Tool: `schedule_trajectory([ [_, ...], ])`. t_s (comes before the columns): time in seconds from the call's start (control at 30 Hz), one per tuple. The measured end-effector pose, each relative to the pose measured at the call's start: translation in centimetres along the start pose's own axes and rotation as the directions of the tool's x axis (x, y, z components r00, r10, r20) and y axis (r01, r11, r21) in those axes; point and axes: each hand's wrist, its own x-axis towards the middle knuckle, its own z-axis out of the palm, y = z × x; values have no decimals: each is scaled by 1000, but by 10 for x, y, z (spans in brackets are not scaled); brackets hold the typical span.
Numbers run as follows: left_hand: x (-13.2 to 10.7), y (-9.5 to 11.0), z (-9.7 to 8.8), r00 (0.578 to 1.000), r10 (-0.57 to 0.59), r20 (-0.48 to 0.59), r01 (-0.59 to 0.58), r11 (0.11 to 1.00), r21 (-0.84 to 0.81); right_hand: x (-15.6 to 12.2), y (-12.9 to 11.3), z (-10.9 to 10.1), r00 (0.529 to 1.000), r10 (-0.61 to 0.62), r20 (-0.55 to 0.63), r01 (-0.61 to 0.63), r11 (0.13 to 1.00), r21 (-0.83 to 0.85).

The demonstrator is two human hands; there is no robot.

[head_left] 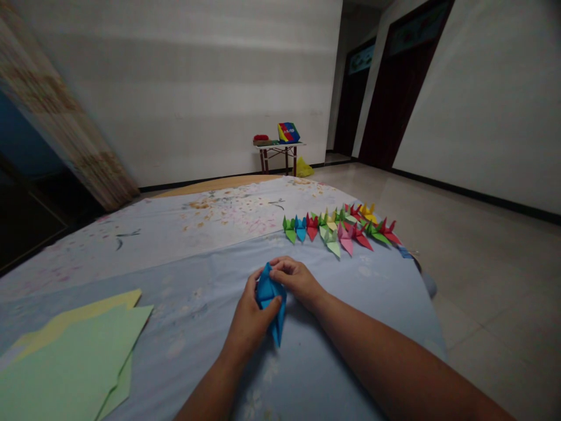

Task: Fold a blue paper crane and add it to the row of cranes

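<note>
Left grip (253, 311) is holding blue paper (265, 290) over the surface (184, 327); right grip (298, 279) is pinching its top end. Folded paper cranes (346, 238) are standing finished at right; blue paper is looking part-folded, no spread wings showing yet. Flat sheets (65, 356) are lying left. Multicolored container (288, 133) is sitting at back, contents not showing.

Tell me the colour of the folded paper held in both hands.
The folded paper is bright blue, seen in the head view.
</note>
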Motion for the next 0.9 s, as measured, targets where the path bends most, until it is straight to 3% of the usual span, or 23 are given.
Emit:
schedule_trajectory([
  [0.2, -2, -2, 2, 998, -63, -1, 63, 994, 93, 0, -4, -1, 1000, -1, 0, 1, 1000, 14],
  [0.6, -6, 10, 1, 999, -41, 21, 34, 967, 253, 1, 0, -3, 1000, -15, -2, 15, 999, 52],
  [0.9, -4, 5, -1, 996, -84, 38, 74, 974, 212, 2, 0, -4, 1000, -21, -22, 22, 999, 34],
])
